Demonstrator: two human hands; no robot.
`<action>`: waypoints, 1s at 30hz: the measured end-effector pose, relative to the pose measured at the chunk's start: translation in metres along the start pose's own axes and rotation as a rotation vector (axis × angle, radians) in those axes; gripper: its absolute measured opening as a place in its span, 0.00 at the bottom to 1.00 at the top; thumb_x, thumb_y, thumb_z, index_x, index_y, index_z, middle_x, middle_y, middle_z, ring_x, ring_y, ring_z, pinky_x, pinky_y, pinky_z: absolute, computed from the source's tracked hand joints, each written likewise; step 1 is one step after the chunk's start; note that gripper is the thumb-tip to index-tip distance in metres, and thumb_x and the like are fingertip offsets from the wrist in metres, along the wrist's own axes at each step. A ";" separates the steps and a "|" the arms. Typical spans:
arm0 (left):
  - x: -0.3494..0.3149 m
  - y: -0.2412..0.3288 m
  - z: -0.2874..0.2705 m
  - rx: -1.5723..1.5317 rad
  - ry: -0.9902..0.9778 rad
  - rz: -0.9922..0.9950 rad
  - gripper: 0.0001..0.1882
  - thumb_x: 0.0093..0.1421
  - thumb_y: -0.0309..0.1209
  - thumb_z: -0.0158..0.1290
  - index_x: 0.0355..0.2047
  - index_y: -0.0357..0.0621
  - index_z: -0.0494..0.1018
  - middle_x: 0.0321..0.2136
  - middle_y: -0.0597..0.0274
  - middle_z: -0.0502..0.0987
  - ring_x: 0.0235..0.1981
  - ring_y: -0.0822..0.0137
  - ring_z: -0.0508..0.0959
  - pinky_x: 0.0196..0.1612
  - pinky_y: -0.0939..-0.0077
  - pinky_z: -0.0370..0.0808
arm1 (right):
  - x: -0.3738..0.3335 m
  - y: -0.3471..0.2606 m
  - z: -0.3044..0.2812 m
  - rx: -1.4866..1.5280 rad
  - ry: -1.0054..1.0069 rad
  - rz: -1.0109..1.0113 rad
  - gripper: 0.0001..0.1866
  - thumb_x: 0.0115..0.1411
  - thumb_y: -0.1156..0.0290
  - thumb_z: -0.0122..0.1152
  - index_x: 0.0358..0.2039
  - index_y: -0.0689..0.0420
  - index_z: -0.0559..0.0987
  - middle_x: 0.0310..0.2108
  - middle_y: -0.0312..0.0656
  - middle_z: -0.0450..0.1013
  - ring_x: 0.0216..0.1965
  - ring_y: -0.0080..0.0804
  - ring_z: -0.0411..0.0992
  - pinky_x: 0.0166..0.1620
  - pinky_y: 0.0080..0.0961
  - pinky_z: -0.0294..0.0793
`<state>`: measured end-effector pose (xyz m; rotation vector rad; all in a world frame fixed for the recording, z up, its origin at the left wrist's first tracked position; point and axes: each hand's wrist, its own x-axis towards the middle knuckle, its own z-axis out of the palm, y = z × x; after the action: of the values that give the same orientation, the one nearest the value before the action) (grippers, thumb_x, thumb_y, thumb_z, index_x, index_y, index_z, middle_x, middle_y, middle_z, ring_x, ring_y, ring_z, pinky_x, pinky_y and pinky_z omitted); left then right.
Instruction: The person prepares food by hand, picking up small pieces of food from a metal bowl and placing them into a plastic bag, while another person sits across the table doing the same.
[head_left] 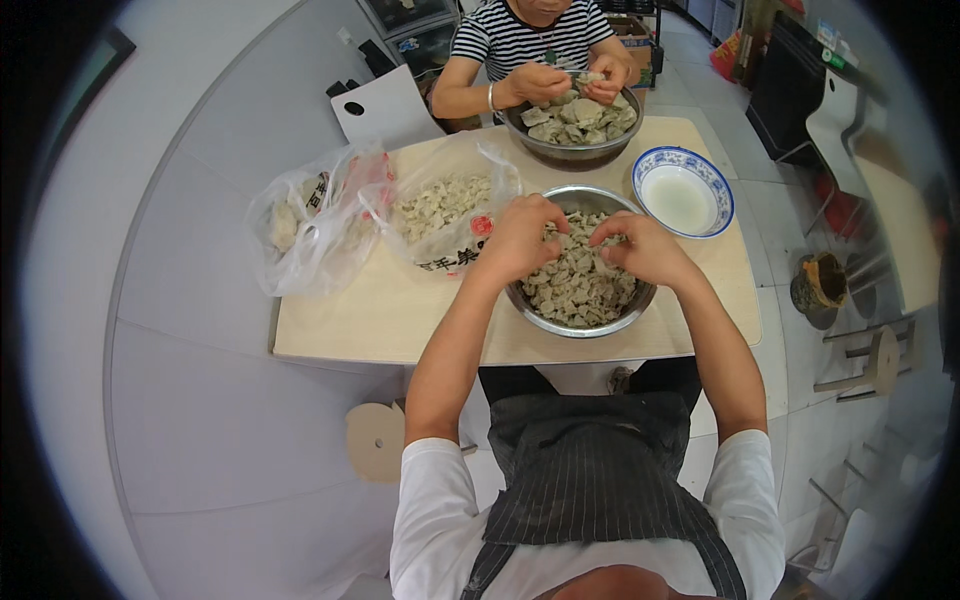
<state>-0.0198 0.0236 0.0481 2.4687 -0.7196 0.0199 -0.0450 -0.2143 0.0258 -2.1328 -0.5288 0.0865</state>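
A round metal bowl in front of me holds a heap of small, torn, pale grey-green pieces, which look like bits of flatbread. Over its left side my left hand is bent with curved fingers, thumb and forefinger apart, close above the pieces. My right hand comes in from the other side in the same way, its thumb and forefinger also apart. The two hands face each other across a small gap. Nothing shows clearly between the fingers of either hand, and some fingertips are hidden.
Across the table a person in a striped shirt handles a piece over a bowl of larger pieces. A blue-and-white basin of cloudy liquid stands at right. Two plastic bags lie at left. Stools stand nearby.
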 end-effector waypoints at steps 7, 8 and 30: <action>0.008 -0.006 0.056 -0.040 -0.218 -0.203 0.47 0.41 0.40 0.70 0.61 0.43 0.63 0.57 0.41 0.67 0.58 0.48 0.69 0.59 0.64 0.68 | 0.037 0.033 0.025 -0.072 -0.080 0.405 0.42 0.49 0.73 0.66 0.66 0.58 0.62 0.52 0.51 0.73 0.49 0.36 0.74 0.51 0.27 0.72; 0.009 -0.015 0.057 -0.121 -0.215 -0.220 0.50 0.41 0.42 0.71 0.63 0.41 0.60 0.57 0.40 0.67 0.58 0.48 0.69 0.59 0.64 0.68 | 0.041 0.020 0.023 0.020 -0.162 0.472 0.43 0.48 0.74 0.67 0.66 0.58 0.61 0.53 0.51 0.72 0.51 0.37 0.72 0.52 0.27 0.71; -0.001 -0.007 0.026 -0.810 -0.144 -0.199 0.24 0.53 0.24 0.63 0.51 0.44 0.70 0.42 0.64 0.75 0.44 0.72 0.74 0.46 0.75 0.73 | 0.012 -0.005 -0.020 0.063 -0.034 0.001 0.28 0.42 0.77 0.68 0.48 0.57 0.77 0.44 0.43 0.75 0.46 0.36 0.73 0.52 0.29 0.71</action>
<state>-0.0212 0.0154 0.0226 1.7520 -0.4132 -0.4415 -0.0305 -0.2219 0.0431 -2.0730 -0.5377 0.1386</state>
